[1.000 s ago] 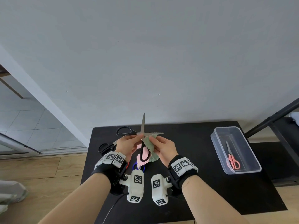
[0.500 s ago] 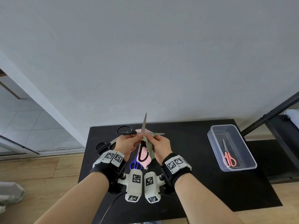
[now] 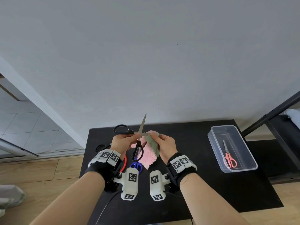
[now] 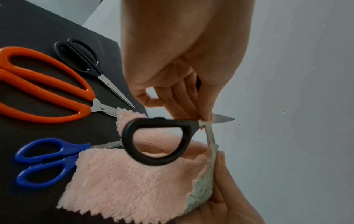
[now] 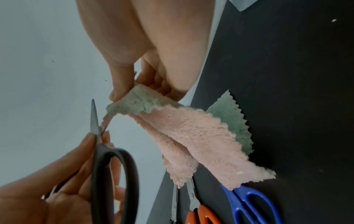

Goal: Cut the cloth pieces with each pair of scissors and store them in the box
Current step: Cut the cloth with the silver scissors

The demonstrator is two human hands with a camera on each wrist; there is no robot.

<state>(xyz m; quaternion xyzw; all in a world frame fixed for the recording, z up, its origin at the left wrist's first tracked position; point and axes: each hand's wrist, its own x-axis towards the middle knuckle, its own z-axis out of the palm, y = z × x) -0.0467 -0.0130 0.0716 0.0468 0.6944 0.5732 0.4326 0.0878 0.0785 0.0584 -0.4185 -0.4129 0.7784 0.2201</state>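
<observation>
A black table (image 3: 203, 192) is standing against the wall, and along its right edge a clear plastic box (image 3: 250, 166) is sitting with coral-handled scissors (image 3: 228, 157) lying inside. Toward the left edge, small black scissors (image 4: 86, 63), orange-handled scissors (image 4: 47, 84) and blue-handled scissors (image 4: 46, 160) are lying side by side, all flat on the top.
</observation>
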